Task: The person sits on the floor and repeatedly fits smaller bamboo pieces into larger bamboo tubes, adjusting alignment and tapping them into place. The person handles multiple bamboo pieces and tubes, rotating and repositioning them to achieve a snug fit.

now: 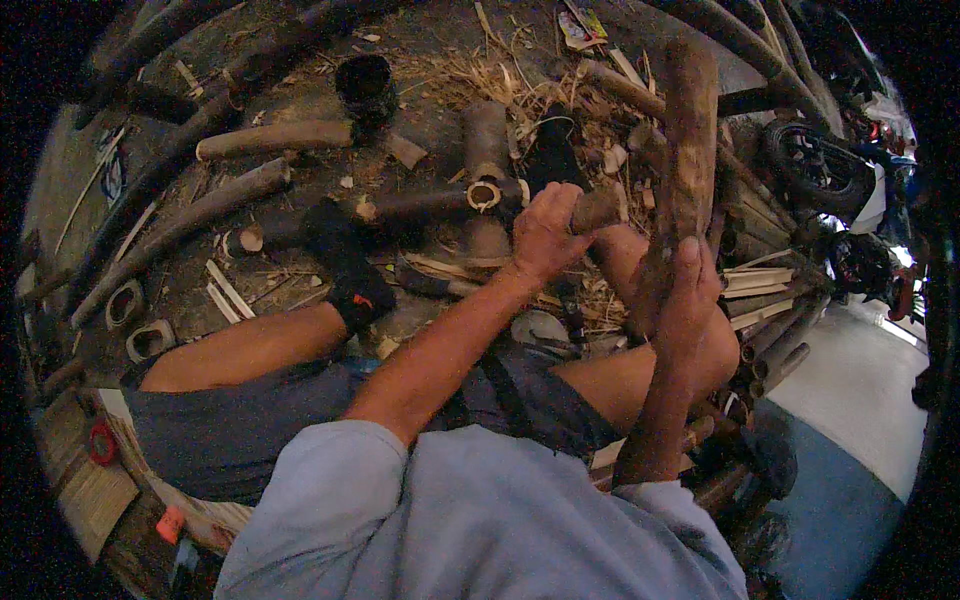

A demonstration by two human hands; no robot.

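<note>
My left hand [545, 232] is closed around a short, round brown piece of wood or bamboo [598, 208], which sticks out to its right. My right hand [690, 283] grips the lower end of a thick wooden club [690, 130], held upright beside my right knee. Just left of my left hand, a dark bamboo pole [425, 206] lies crosswise over a thicker upright-running bamboo length [487, 140]. A pale cut ring [483, 195] shows where they cross. My fingers hide part of the held piece, and its far end is hard to make out.
Cut bamboo poles [275, 138] lie on the dirt floor at left, with a black pot-like container [366, 88] behind. Shavings [490, 85] litter the far middle. Split strips [757, 282] and stacked poles are at right, near a motorcycle wheel [815, 168] and a blue-white wall [850, 420].
</note>
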